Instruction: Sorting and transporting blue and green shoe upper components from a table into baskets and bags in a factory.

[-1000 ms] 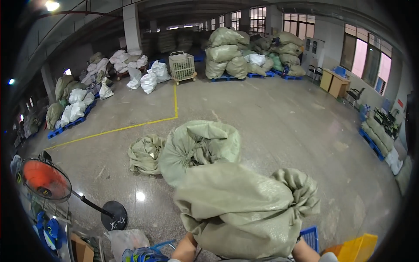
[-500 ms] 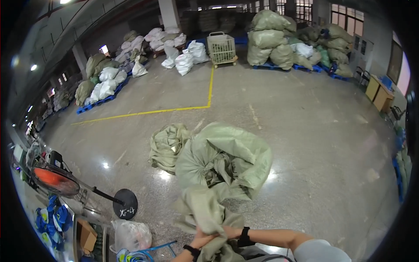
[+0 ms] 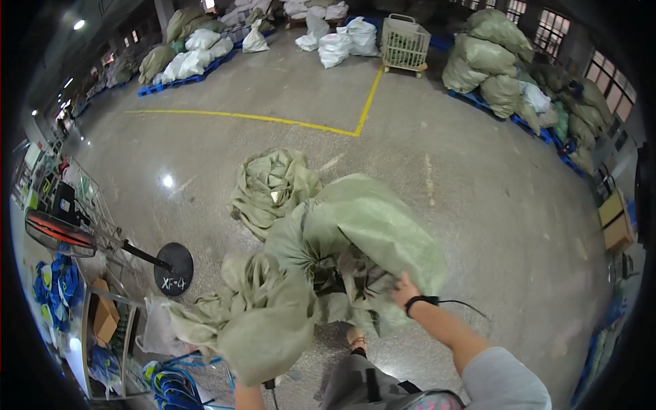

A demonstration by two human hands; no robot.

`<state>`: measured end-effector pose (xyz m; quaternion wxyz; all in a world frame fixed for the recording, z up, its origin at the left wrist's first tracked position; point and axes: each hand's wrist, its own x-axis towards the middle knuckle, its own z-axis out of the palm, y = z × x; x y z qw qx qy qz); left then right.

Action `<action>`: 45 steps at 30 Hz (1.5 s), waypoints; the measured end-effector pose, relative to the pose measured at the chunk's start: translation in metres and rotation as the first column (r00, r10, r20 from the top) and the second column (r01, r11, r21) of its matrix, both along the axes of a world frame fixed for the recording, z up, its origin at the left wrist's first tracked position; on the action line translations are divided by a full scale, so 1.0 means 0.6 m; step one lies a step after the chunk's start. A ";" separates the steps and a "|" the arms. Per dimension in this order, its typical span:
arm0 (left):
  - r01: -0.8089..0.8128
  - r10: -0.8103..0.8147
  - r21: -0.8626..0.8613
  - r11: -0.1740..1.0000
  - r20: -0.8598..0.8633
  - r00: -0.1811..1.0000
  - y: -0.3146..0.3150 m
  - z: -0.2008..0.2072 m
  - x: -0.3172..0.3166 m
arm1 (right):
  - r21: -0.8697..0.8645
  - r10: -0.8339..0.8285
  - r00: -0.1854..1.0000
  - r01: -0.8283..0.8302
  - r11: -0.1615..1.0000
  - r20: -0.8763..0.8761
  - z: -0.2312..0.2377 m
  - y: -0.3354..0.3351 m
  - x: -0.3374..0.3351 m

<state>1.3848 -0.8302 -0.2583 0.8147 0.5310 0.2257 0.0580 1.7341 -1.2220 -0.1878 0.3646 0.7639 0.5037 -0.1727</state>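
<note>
A large pale-green woven sack (image 3: pixel 383 225) lies in front of me, its mouth gathered around dark folds of cloth. My right hand (image 3: pixel 404 294) is at its right side, fingers apart, touching or very close to the fabric. On the left, a loose, crumpled green woven sack (image 3: pixel 266 335) spreads in front of my left forearm (image 3: pixel 248 396). That cloth covers my left hand, so its fingers are hidden. Beyond the large sack sits a rolled-up bundle of green woven sacks (image 3: pixel 273 184) on the floor.
A standing fan (image 3: pixel 61 232) with a round black base (image 3: pixel 173 268) is at left, near a rack holding a cardboard box (image 3: pixel 104 318). Blue tubing (image 3: pixel 174 383) lies lower left. A wheeled cage cart (image 3: pixel 404 44) and stacked sacks (image 3: pixel 485 61) stand at the back.
Both hands were together on the loose sack. The loose sack has moved left and spread out, and my right hand has moved right to the large sack. The view has shifted.
</note>
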 end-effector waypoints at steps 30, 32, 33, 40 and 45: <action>0.579 -0.797 0.547 0.605 0.422 0.433 -0.754 0.078 0.785 | 0.821 -0.046 0.864 0.457 -0.341 -0.501 0.558 -0.368 0.263; 0.564 -0.820 0.600 0.567 0.349 0.454 -0.757 0.120 0.838 | 0.854 0.062 0.885 0.462 -0.240 -0.462 0.523 -0.346 0.308; 0.553 -0.820 0.621 0.556 0.301 0.488 -0.767 0.117 0.841 | 0.876 -0.056 0.890 0.433 -0.211 -0.453 0.483 -0.349 0.323; 0.118 -0.252 0.732 0.671 0.075 0.965 -0.516 0.222 0.541 | 0.642 -0.493 0.845 0.496 0.584 -0.204 0.294 -0.319 0.460; 0.210 0.394 0.721 0.660 -0.570 0.721 -0.469 0.163 0.022 | 0.628 0.166 0.982 -0.075 0.774 -0.086 0.035 -0.232 0.489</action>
